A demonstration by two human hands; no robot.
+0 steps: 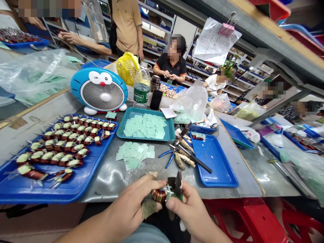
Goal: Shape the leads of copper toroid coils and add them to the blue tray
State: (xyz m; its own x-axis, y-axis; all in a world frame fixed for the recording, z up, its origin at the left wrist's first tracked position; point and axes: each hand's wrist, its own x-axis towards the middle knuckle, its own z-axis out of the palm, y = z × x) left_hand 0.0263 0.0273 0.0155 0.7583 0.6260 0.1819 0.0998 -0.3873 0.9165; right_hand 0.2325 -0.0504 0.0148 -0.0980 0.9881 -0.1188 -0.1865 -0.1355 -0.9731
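My left hand (138,197) is closed around a ring-shaped coil (159,195) wound with copper wire. A wrap of brownish tape covers one of its fingertips. My right hand (188,207) grips a dark, flat metal tool (178,185) standing upright beside the coil; its exact kind I cannot make out. Between the two hands a pale green square (168,193) stands against the coil's side, near my right thumb. On the table beyond lie a loose pile of green squares (135,153) and a teal tray (120,131) holding more of them.
At left, a blue tray (68,194) carries rows of finished-looking coils. Blue-handled pliers (168,158) and a hammer (196,158) lie ahead, beside another blue tray (215,165). A cartoon-faced fan (100,89) and a water bottle (141,87) stand behind. Red stools (248,219) are below right.
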